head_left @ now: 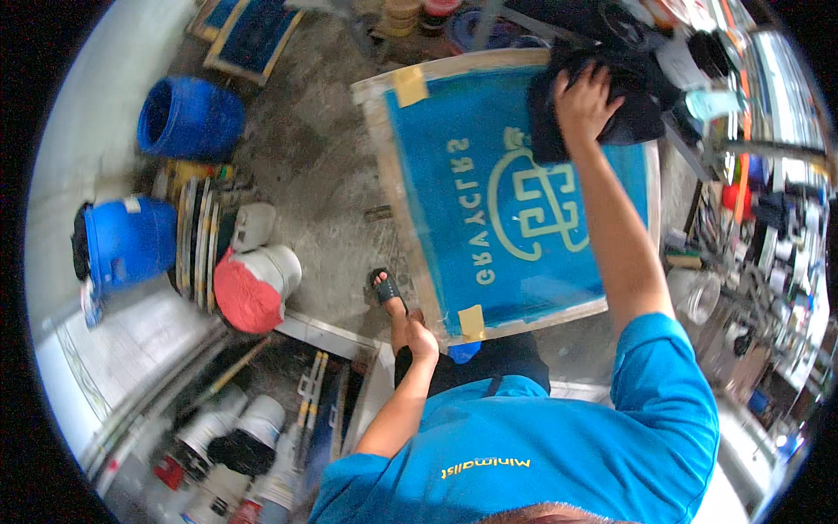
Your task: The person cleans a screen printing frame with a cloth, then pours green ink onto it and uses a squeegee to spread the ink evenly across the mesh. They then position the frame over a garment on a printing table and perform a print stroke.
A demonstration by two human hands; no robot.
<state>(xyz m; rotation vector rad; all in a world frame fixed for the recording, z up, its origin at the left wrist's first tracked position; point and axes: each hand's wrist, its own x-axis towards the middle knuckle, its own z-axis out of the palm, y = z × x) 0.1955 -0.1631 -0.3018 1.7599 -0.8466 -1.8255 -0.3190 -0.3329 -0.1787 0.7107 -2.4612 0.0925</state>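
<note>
A large silk-screen frame (410, 218) with a wooden border and blue mesh stands in front of me. It carries a pale design and lettering, and tape patches mark two corners. At the far right corner, my right hand (589, 105) lies with fingers spread on a bunched black cloth (637, 113). That cloth covers part of the mesh and the far border. My left hand (423, 339) is closed at the near left corner of the wooden border and seems to grip it; some of its fingers are hidden.
Two blue barrels (205, 118) stand left, near stacked frames (199, 236) and a bucket of pink-red material (253, 293). White buckets (260, 419) sit lower left. More blue screens (255, 39) lean at the far left. Cluttered shelves and a clear tub (694, 295) are on the right.
</note>
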